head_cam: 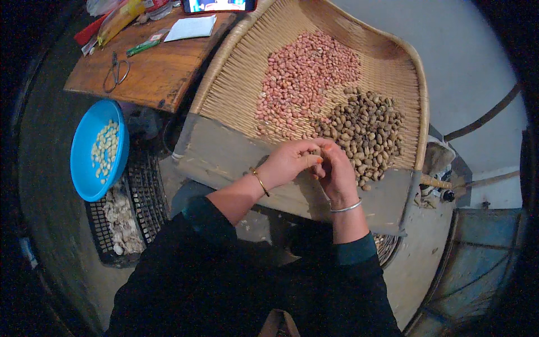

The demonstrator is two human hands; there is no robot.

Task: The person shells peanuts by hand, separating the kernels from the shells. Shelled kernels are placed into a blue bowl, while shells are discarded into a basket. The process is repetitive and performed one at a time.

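Observation:
A woven winnowing basket (236, 71) lies before me, with pink-skinned shelled peanuts (294, 76) spread over its left and middle part. Unshelled peanuts (370, 126) are heaped to their right. My left hand (290, 162), with a gold-coloured bangle at the wrist, meets my right hand (337, 170), which wears a silver-coloured one. The fingertips of both hands come together over the basket's grey front part, at the near left edge of the unshelled heap. They pinch something small, seemingly a peanut, mostly hidden by the fingers.
At the upper left a wooden table (164, 71) bears scissors (116, 73), a folded white cloth or paper (191, 28) and a lit screen (219, 5). A blue plastic basin (122, 143) with pale pieces stands above a black plastic crate (147, 202) at the left.

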